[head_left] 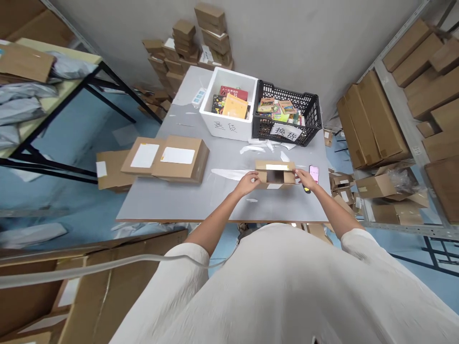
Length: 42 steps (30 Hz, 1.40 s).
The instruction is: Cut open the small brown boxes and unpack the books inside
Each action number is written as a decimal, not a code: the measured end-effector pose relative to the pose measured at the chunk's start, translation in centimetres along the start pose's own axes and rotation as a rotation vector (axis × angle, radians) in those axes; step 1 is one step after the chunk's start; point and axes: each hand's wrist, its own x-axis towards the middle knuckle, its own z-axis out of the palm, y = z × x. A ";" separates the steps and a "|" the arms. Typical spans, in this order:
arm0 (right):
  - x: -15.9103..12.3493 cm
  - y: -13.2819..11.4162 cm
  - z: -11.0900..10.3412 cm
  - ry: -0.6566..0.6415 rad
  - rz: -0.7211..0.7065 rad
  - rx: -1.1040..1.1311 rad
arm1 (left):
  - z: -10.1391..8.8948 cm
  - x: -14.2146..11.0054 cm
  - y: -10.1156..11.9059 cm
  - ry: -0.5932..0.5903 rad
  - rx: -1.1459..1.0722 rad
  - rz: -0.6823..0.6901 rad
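A small open cardboard box [275, 172] lies on the grey table [201, 191], its flaps spread and its dark inside showing. My left hand [248, 183] grips the box's left flap with curled fingers. My right hand [304, 179] is closed on the box's right end. Just below my right hand a small yellow and black tool [307, 190] shows, and I cannot tell whether the hand holds it. A pink phone [314, 173] lies right of the box.
Two labelled flat cartons [168, 157] lie at the table's left. A white foam bin [229, 102] of books and a black crate [287, 117] stand at the back. Paper strips [265, 145] litter the middle. Carton stacks fill the right shelf [401, 95], far wall and floor.
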 end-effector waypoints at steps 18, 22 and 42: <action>5.7 -2.4 1.9 0.015 -0.172 -0.498 | 1.3 -0.4 1.6 -0.158 0.583 0.183; 6.2 -2.1 3.7 0.044 -0.142 -0.607 | 1.5 0.4 2.2 -0.204 0.669 0.163; 5.6 -2.1 5.4 0.033 -0.141 -0.666 | 0.3 -3.0 2.6 0.114 0.670 0.044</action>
